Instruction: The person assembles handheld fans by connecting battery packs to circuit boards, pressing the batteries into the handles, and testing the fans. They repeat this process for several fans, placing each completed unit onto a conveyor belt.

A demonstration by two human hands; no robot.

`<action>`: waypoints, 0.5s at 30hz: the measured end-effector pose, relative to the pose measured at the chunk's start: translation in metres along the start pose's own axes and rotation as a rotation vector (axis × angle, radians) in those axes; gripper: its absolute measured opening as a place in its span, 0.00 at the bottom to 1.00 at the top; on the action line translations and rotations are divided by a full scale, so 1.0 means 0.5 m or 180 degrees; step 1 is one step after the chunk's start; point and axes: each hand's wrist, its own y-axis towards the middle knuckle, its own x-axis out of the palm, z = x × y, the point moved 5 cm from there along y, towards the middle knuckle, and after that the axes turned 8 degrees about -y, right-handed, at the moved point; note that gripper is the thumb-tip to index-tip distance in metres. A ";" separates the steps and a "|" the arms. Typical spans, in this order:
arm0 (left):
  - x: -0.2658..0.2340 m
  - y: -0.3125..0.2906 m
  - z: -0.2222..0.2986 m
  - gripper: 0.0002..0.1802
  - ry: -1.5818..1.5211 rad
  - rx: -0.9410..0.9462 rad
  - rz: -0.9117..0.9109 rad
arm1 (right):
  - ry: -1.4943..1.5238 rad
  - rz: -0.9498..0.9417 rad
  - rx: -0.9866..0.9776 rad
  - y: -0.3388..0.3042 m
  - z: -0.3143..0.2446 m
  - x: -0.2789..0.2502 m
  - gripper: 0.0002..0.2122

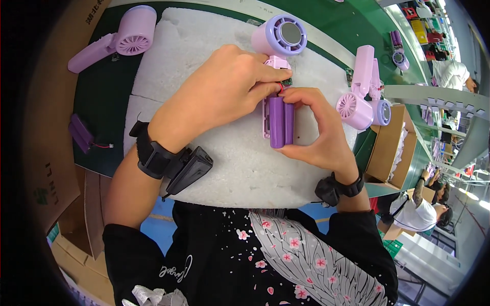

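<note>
A pink handheld fan with a lilac round head (279, 34) lies on a white foam board, its handle opened toward me. A small green circuit board (288, 81) shows in the handle. My left hand (227, 84) is closed in a pinch beside this board, with a bit of red wire at the fingertips; a plug there, if any, is hidden. My right hand (322, 127) grips a purple two-cell battery pack (277, 122) between thumb and index finger, over the open handle shell (266, 120). The pack lies lengthwise along the shell.
The foam board (224, 173) covers the green table. Another pink fan (135, 38) lies back left, and a spare battery pack (80, 131) with a white plug lies left. More fan parts (357, 107) lie right, near a cardboard box (390, 148). Other people work farther right.
</note>
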 end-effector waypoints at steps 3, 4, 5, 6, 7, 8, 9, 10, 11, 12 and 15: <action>0.000 0.000 0.002 0.17 0.0195 0.0142 -0.0001 | -0.0163 0.0061 -0.0072 0.004 -0.006 -0.004 0.31; 0.000 -0.001 0.002 0.17 0.0225 0.0148 -0.0010 | -0.0158 0.0052 -0.0074 0.004 -0.008 -0.003 0.31; 0.001 -0.002 0.002 0.17 0.0256 0.0154 -0.0018 | -0.0141 0.0078 -0.0034 0.002 -0.009 -0.003 0.30; 0.001 -0.001 0.003 0.17 0.0289 0.0169 -0.0033 | -0.0128 0.0114 0.0008 0.000 -0.010 -0.003 0.30; 0.001 -0.001 0.003 0.17 0.0289 0.0168 -0.0034 | -0.0115 0.0150 0.0050 -0.003 -0.010 -0.004 0.29; 0.000 0.000 0.004 0.17 0.0267 0.0131 -0.0068 | -0.0113 0.0149 0.0051 -0.005 -0.011 -0.004 0.29; 0.000 0.001 0.004 0.17 0.0245 0.0093 -0.0103 | -0.0207 0.0152 0.0049 -0.008 -0.011 -0.005 0.29; 0.001 0.001 0.003 0.17 0.0221 0.0054 -0.0137 | -0.0300 0.0153 0.0048 -0.011 -0.012 -0.005 0.28; 0.001 0.001 0.002 0.17 0.0219 0.0053 -0.0141 | -0.0395 0.0159 0.0052 -0.013 -0.012 -0.006 0.28; 0.000 0.001 0.001 0.17 0.0255 0.0115 -0.0140 | -0.0394 0.0159 0.0057 -0.014 -0.011 -0.006 0.28; 0.001 0.001 0.000 0.17 0.0318 0.0234 -0.0137 | -0.0536 0.0206 0.0002 -0.016 -0.013 -0.007 0.27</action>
